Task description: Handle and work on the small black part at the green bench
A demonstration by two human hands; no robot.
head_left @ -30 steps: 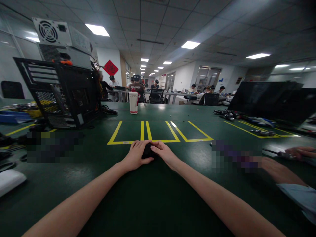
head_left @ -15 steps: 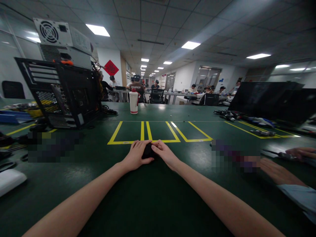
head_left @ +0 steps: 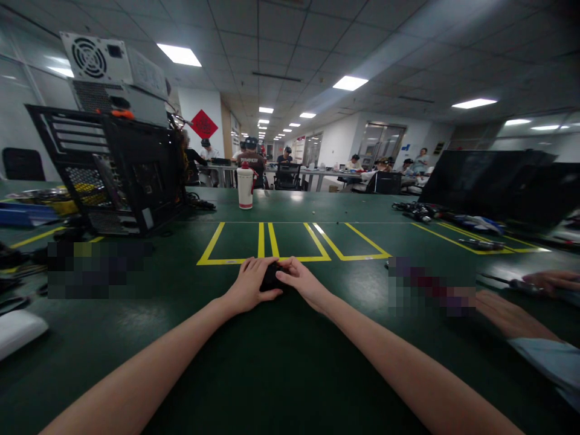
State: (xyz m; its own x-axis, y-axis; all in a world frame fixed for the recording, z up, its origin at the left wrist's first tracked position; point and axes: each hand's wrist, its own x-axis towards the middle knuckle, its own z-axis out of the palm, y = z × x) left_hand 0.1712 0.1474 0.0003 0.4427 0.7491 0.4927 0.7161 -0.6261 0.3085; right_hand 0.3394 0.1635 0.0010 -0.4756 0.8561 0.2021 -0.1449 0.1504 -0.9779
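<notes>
A small black object (head_left: 270, 278) rests low over the green table (head_left: 217, 374), between my two hands; its details are too dark to make out. My left hand (head_left: 250, 283) wraps round its left side, fingers over the top and thumb along the near edge. From the right, my right hand (head_left: 301, 279) grips it with the thumb on the near face and the fingers behind. Just beyond the hands lie yellow tape outlines (head_left: 290, 259) on the table.
A black computer case (head_left: 131, 175) with a power supply (head_left: 104, 60) on top stands at left. A white cup (head_left: 245, 188) stands ahead. At right are a co-worker's hands (head_left: 507, 314), a screwdriver (head_left: 512, 284) and dark monitors (head_left: 484, 181).
Both hands stay in place round the black object; the right thumb has shifted very slightly left. In the far background at right, a person now shows more fully.
</notes>
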